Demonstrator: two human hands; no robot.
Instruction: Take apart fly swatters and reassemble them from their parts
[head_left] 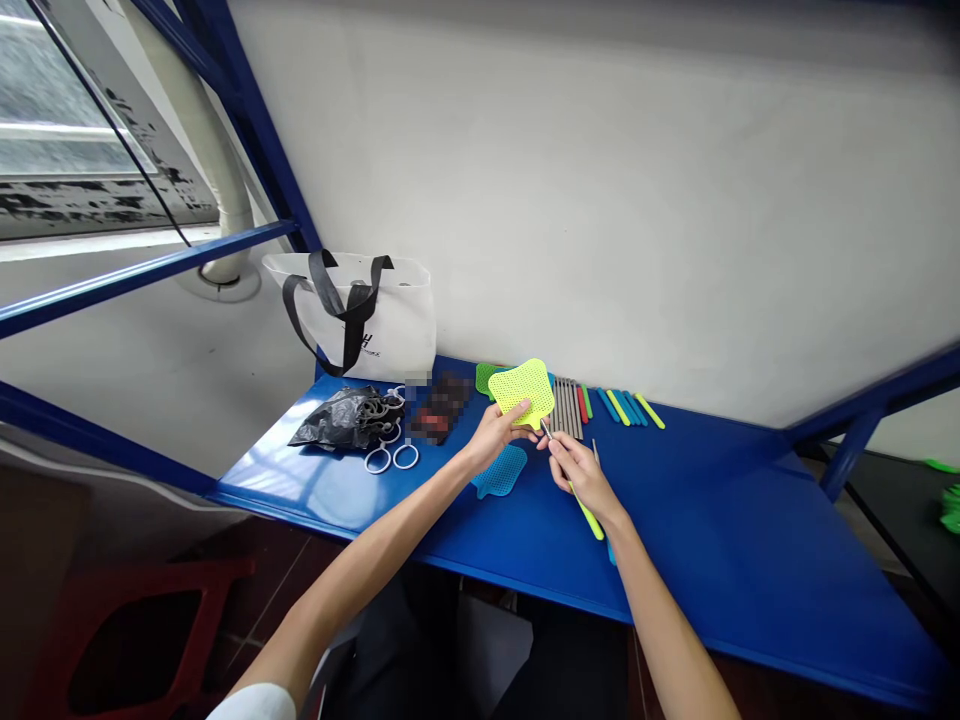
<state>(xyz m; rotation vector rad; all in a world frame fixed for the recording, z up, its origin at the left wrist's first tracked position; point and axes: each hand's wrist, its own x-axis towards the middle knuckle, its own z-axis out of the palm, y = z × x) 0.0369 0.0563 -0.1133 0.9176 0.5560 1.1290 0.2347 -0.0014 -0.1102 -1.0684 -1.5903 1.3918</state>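
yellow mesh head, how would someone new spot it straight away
Over the blue table, find the left hand. It holds the yellow mesh head, squarish with rounded corners. Its colour sets it apart from the blue head below and the green one behind.

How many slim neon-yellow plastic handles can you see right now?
3: one slim neon-yellow plastic handle sticking out from the right hand; another among slim blue handles at the back of the blue table; the third at that row's right end. Others could be hidden behind the hands.

Workshop, seemingly: blue bench, grey rods and coloured handles in rows.
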